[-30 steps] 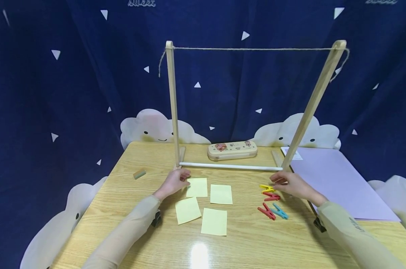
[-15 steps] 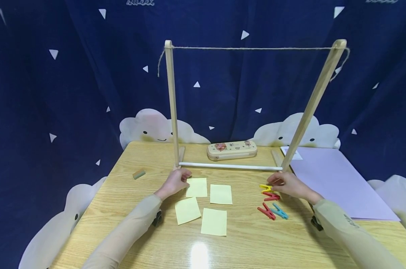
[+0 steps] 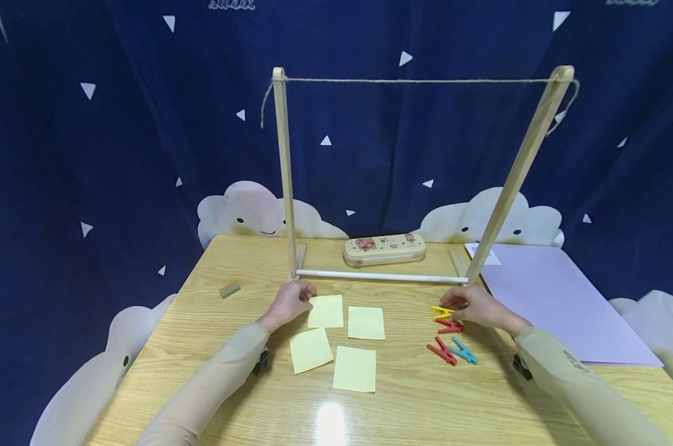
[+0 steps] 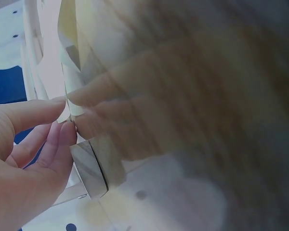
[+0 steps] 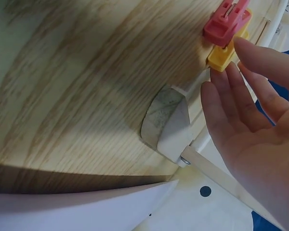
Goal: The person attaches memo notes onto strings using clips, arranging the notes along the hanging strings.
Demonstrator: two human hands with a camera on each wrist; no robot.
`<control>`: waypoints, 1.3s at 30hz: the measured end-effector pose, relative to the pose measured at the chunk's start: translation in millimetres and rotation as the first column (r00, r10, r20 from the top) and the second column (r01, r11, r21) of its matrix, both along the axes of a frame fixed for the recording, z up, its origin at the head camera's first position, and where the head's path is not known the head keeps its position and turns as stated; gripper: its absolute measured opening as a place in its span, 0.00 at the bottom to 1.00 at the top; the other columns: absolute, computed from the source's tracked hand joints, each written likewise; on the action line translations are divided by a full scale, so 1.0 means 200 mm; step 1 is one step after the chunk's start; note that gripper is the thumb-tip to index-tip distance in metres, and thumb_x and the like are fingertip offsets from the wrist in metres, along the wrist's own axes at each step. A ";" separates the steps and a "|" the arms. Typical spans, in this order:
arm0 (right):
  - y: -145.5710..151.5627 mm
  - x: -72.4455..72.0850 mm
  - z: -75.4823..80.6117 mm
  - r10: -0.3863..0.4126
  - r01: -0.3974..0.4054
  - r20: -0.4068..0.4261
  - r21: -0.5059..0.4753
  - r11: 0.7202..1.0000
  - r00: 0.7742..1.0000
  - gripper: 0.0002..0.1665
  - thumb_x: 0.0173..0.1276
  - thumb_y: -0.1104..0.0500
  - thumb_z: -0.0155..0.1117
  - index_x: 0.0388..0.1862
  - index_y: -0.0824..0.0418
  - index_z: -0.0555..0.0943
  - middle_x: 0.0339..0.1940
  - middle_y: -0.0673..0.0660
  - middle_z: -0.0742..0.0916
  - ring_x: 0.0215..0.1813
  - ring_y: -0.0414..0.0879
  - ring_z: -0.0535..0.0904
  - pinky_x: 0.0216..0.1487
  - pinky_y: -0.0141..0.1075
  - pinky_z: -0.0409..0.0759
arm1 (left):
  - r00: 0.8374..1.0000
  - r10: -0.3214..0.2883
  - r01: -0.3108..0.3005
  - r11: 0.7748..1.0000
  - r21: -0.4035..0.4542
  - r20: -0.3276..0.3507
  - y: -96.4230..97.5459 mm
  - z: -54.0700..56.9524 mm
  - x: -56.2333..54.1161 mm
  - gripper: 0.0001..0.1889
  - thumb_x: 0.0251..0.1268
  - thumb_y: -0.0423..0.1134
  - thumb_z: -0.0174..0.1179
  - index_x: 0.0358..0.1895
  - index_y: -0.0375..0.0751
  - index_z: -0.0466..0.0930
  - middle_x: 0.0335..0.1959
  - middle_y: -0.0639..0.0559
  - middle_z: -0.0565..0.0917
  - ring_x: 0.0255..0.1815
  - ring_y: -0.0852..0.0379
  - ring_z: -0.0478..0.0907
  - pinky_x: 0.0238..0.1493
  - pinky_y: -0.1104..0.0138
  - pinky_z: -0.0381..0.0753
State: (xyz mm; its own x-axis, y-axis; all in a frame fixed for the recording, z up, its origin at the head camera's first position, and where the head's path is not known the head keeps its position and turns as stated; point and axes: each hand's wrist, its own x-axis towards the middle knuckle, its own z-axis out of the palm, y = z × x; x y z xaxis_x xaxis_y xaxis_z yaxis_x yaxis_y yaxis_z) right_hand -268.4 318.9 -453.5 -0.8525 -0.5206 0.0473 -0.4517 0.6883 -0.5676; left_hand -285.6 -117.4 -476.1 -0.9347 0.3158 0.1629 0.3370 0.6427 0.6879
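My left hand (image 3: 290, 302) is at the left edge of the back-left pale yellow sticky note (image 3: 326, 311). In the left wrist view the thumb and fingertips pinch a small corner of it; most of that note lies flat. My right hand (image 3: 481, 306) is over the right end of a yellow clothespin (image 3: 440, 311). Its thumb is beside the clothespin and the fingertips are at its end, with no firm grip visible. A red clothespin (image 5: 225, 24) lies against the yellow one. Nearer the front are another red clothespin (image 3: 442, 351) and a blue clothespin (image 3: 464, 351).
Three more sticky notes (image 3: 366, 323) lie mid-table. Behind the hands stands a wooden frame (image 3: 285, 173) with twine (image 3: 414, 81) strung across its top and a white rod (image 3: 381, 275) low down. A pencil case (image 3: 385, 250), a lilac sheet (image 3: 559, 303) and a small block (image 3: 230, 289) are around it.
My right hand has shifted slightly left, closer over the yellow clothespin. My left hand has stayed almost still at the note's edge. The notes and clothespins have not visibly moved.
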 end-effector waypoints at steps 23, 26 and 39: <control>-0.10 -0.06 -0.02 -0.024 0.026 -0.022 0.094 0.995 0.999 0.19 0.55 0.57 0.78 0.43 0.63 0.84 0.37 0.55 0.89 0.40 0.44 0.83 0.41 0.32 0.82 | 1.000 0.012 -0.012 1.000 -0.021 0.022 0.00 0.00 0.00 0.11 0.48 0.18 0.66 0.36 0.30 0.83 0.33 0.42 0.84 0.34 0.55 0.78 0.38 0.71 0.79; -0.12 -0.06 -0.02 -0.015 0.019 -0.036 0.111 0.994 0.999 0.18 0.54 0.56 0.79 0.41 0.62 0.84 0.35 0.54 0.88 0.37 0.42 0.81 0.38 0.30 0.80 | 1.000 0.003 -0.003 1.000 -0.023 0.017 0.00 0.00 0.00 0.11 0.48 0.18 0.66 0.36 0.31 0.83 0.34 0.42 0.84 0.35 0.54 0.79 0.39 0.69 0.81; -0.14 -0.05 0.02 -0.029 0.033 -0.037 0.097 0.995 0.999 0.16 0.59 0.56 0.75 0.42 0.63 0.85 0.36 0.56 0.87 0.37 0.41 0.80 0.38 0.30 0.79 | 1.000 -0.002 0.002 1.000 0.012 0.002 0.00 0.01 -0.01 0.12 0.46 0.16 0.63 0.34 0.32 0.82 0.29 0.44 0.83 0.31 0.59 0.75 0.33 0.76 0.74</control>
